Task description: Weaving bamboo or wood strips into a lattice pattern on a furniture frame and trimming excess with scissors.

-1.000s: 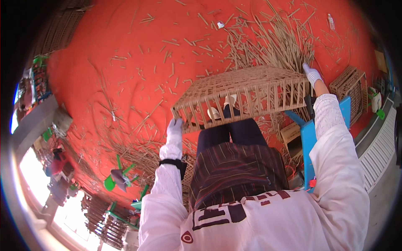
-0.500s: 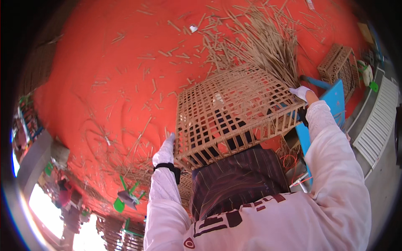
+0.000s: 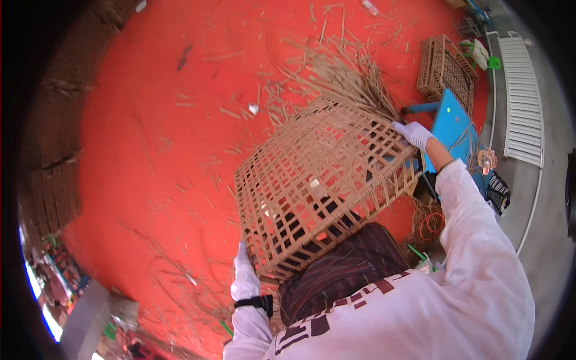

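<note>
A large open-weave cane basket point(image 3: 318, 180) is held up in front of me, tilted, with its lattice bottom facing the camera. My left hand point(image 3: 243, 276), in a white glove with a black wrist strap, grips its lower left corner. My right hand point(image 3: 414, 135), also white-gloved, grips the upper right rim. Both arms wear white sleeves. Dark striped trousers show through and below the lattice.
Red floor point(image 3: 150, 150) is strewn with cane strips, with a thick pile of strips point(image 3: 354, 78) behind the basket. A blue stool point(image 3: 450, 126) stands at right beside another woven crate point(image 3: 444, 66). An orange cord coil point(image 3: 429, 225) and a white grating point(image 3: 522, 102) lie further right.
The basket has swung from lying flat with its side toward me to tilted up with its bottom facing me. Both hands stayed on it, and the view turned.
</note>
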Demonstrator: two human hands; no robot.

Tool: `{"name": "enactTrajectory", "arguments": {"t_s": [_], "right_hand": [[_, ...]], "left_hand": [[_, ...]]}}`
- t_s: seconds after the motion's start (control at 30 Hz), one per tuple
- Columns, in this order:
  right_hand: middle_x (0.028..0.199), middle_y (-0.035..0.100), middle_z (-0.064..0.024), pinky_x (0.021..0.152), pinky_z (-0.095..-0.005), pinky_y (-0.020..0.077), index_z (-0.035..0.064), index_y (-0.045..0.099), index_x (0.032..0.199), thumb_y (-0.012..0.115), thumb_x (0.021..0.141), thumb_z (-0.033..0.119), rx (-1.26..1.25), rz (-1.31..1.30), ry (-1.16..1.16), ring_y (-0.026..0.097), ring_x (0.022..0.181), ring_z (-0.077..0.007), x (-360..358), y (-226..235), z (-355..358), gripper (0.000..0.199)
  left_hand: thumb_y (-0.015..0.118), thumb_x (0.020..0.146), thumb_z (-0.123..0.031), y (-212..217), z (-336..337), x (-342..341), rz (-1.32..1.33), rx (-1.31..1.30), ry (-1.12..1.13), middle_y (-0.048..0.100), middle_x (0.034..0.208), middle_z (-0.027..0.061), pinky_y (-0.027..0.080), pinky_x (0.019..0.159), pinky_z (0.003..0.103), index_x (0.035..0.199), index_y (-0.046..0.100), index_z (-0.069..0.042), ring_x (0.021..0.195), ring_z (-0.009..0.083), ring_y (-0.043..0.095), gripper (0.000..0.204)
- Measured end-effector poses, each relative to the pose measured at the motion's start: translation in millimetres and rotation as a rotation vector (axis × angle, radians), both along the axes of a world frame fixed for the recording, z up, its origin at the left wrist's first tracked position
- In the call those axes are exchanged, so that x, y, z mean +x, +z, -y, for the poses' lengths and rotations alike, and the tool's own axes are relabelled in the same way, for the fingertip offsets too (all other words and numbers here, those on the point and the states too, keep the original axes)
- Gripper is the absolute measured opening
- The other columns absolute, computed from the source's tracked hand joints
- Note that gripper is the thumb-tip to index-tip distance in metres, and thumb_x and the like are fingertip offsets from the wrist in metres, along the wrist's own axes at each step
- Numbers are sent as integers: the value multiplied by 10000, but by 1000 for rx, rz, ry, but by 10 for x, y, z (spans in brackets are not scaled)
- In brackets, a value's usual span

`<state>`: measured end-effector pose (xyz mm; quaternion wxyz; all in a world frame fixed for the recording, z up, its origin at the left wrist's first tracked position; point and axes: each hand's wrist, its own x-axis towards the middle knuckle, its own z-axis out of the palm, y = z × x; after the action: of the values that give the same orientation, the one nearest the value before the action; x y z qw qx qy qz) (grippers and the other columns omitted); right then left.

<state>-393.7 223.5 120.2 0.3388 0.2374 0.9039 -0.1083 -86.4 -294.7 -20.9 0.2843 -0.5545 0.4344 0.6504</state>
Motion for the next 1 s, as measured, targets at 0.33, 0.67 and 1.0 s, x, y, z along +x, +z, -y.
{"name": "enactTrajectory", "arguments": {"t_s": [0.33, 0.67, 1.0], "right_hand": [[533, 485, -48, 497, -294, 405, -27, 617, 753, 515, 883, 538, -279, -418, -342, 468, 482, -131, 33, 233, 634, 589], [647, 618, -127, 609, -330, 476, -41, 647, 797, 549, 848, 534, -291, -542, -254, 572, 572, -180, -193, 148, 877, 586], [682, 621, -185, 711, -401, 487, -15, 665, 768, 419, 853, 651, -150, -482, -442, 617, 695, -338, -405, 30, 744, 715]], "left_hand": [[580, 815, -542, 50, 1022, -1568, -237, -335, 30, 554, 636, 68, 397, 356, 309, 815, 584, -56, 451, 166, 494, 486], [436, 877, -569, 220, 1295, -2100, -560, -119, -18, 635, 1032, 94, 511, 763, 431, 1156, 564, -78, 869, 254, 617, 579], [599, 823, -511, 751, 1077, -3721, -262, 45, -46, 583, 894, 51, 397, 779, 323, 984, 579, -37, 817, 163, 522, 501]]}}
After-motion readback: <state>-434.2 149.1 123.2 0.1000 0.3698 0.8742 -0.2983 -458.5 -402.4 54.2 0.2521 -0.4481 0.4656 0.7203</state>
